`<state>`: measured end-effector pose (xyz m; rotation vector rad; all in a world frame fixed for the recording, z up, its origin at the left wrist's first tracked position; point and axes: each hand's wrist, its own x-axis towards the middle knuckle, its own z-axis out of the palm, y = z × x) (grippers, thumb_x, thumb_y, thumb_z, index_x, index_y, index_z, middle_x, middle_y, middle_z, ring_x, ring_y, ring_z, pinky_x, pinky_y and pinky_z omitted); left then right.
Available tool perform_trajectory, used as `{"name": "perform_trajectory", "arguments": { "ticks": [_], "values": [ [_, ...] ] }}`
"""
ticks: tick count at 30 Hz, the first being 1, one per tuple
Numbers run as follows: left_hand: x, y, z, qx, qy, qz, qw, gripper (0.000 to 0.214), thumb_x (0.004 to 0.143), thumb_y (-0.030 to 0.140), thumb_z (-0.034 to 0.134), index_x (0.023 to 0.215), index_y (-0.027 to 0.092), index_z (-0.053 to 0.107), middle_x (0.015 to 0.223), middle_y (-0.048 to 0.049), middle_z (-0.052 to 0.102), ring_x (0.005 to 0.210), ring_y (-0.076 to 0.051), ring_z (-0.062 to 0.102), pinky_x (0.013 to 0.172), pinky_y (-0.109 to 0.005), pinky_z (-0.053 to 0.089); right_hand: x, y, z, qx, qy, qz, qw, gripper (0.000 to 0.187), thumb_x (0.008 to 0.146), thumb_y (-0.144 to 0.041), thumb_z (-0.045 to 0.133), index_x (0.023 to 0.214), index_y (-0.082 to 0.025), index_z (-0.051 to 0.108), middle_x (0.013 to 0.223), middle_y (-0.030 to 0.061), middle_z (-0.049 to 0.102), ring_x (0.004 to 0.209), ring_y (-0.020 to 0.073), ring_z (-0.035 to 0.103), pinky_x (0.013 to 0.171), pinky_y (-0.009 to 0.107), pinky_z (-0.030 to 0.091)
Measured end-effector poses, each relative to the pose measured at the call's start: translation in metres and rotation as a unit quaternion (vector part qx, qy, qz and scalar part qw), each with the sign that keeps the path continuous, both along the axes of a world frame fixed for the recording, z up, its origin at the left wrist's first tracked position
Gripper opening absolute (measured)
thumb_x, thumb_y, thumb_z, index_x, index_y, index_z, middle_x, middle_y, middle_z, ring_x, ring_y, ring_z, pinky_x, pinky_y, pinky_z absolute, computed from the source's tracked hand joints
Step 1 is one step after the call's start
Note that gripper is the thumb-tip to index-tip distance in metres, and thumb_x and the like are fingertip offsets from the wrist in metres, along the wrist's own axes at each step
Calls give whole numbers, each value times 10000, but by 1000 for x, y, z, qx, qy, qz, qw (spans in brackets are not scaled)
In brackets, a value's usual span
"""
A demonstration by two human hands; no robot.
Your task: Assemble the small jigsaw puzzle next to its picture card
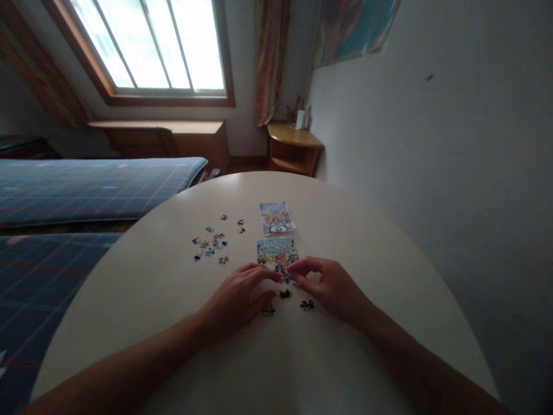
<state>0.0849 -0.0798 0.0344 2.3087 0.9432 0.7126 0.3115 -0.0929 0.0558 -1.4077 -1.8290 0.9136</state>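
A partly built colourful jigsaw puzzle (277, 252) lies on the round white table (173, 300). My left hand (239, 297) rests on the table at the puzzle's lower left edge, its fingers stretched toward the puzzle. My right hand (330, 285) pinches thumb and forefinger at the puzzle's lower right corner, seemingly on a small piece I cannot make out. Three loose dark pieces (285, 294) lie between and just below my hands. A printed reference picture (275, 217) lies beyond the puzzle.
Several loose puzzle pieces (211, 242) are scattered left of the puzzle. Beds with blue plaid covers (86, 187) stand to the left. A wooden corner shelf (294, 147) and a window (155, 46) are beyond the table. A white wall is on the right.
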Motion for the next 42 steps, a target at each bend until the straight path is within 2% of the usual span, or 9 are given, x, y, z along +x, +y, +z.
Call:
{"name": "perform_trajectory", "arguments": {
  "ticks": [7,14,17,20,24,27,29,34,42],
  "values": [
    [1,1,-2,-34,-38,62,997,145,856,215,680,998,250,676,975,-1,719,900,-169,666,853,-314,515,-14,-6,2,-20,40,1,999,144,837,-314,681,907,-221,765,869,28,782,831,207,727,783,323,546],
    [2,4,-4,-52,-58,90,993,65,874,237,662,921,239,707,878,7,727,755,-142,660,688,-248,506,-15,-6,1,-29,59,18,998,163,816,-275,696,951,-209,760,893,34,780,848,199,722,800,317,545],
    [2,2,-3,-58,-60,90,992,53,875,242,661,905,236,705,854,12,729,728,-139,658,688,-252,512,-17,-7,1,-30,79,29,996,153,815,-279,693,936,-203,747,881,35,771,830,189,712,777,307,544],
    [2,1,-2,-45,-58,68,995,59,883,241,651,923,236,695,897,-1,730,809,-158,672,775,-293,531,-14,-6,4,-24,81,29,996,143,839,-269,643,921,-206,743,873,34,760,831,184,697,776,308,534],
    [1,0,-1,27,-4,-32,999,233,894,257,639,1125,235,651,1155,-57,698,1087,-213,625,976,-392,493,4,0,8,-2,6,50,999,221,822,-153,575,928,-221,756,918,36,738,854,176,671,798,311,509],
    [0,-1,-2,90,64,-99,989,389,896,288,639,1279,253,577,1347,-63,607,1262,-245,520,1082,-455,417,22,5,10,-4,-48,59,997,201,864,-201,575,984,-212,736,938,44,738,846,176,662,772,306,500],
    [-1,-2,-3,112,95,-124,981,414,901,308,633,1306,260,560,1412,-57,558,1322,-257,466,1108,-472,393,30,7,9,-15,-67,74,995,162,884,-253,592,975,-201,715,899,42,736,799,172,655,734,299,498],
    [-2,-1,-2,130,131,-157,970,431,921,338,601,1338,244,545,1459,-59,516,1364,-268,428,1143,-480,358,32,6,2,-43,-76,95,992,130,866,-286,644,942,-194,697,864,39,735,754,163,666,686,280,508],
    [-1,-3,3,113,144,-169,968,452,931,337,589,1367,236,523,1456,-64,523,1370,-273,431,1155,-496,334,27,4,4,-8,-91,103,990,110,831,-199,628,908,-193,708,847,32,739,754,160,676,704,281,523]
  ]
}}
